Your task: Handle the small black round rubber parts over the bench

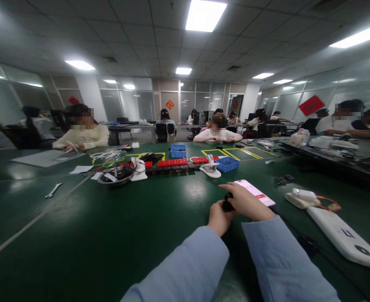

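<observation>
My left hand (220,217) is closed around a small black object (228,202), low over the green table near its right half. From above, my right hand (246,201) reaches over the same object, its index finger stretched out to the left and the other fingers bent at the object. Most of the black object is covered by my fingers, so its kind does not show. Just behind my right hand a phone (256,192) with a lit pink screen lies flat, partly hidden by that hand.
Red power strips (178,162), blue bins (227,164) (178,151), a white clip stand (210,167) and a metal bowl of cables (115,178) line the back. A wrench (53,190) lies left. A long white device (345,237) lies right. Co-workers sit around the table.
</observation>
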A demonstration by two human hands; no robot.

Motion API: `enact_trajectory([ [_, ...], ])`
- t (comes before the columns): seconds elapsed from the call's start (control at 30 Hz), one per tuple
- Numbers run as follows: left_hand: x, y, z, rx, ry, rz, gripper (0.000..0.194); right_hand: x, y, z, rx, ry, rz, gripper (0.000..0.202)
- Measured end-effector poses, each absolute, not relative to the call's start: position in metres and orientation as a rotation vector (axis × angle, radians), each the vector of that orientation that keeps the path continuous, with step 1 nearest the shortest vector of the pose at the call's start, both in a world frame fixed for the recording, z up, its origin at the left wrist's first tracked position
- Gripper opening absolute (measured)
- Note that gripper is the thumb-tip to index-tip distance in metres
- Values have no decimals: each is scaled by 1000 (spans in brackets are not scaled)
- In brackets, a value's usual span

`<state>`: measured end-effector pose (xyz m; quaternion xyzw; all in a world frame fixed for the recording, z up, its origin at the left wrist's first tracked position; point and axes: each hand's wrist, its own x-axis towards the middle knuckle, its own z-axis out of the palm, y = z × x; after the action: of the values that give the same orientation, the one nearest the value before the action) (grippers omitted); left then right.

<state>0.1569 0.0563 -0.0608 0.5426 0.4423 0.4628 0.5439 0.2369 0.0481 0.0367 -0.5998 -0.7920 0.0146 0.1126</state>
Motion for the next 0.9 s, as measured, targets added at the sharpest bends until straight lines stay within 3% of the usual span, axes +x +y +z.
enact_trajectory([
  [0.13,169,49,-55,1426,1236,1102,18,236,51,34,-1953,-2187,-144,30],
  [0.33,162,47,-53,1557,1299,1098,32,251,49,36,-1936,-2364,14,40],
  [0.4,160,46,-54,1588,1305,1078,34,256,47,37,-2020,-2329,24,31],
  [0.53,159,41,-51,1653,1311,1046,34,262,42,41,-2050,-2271,-140,51],
  [0.63,157,36,-47,1705,1323,1029,36,268,38,43,-1889,-2407,42,49],
  [0.7,156,33,-45,1731,1329,1006,36,272,37,43,-2040,-2325,67,43],
  [0.9,155,32,-45,1768,1348,961,35,278,35,37,-1987,-2329,113,55],
])
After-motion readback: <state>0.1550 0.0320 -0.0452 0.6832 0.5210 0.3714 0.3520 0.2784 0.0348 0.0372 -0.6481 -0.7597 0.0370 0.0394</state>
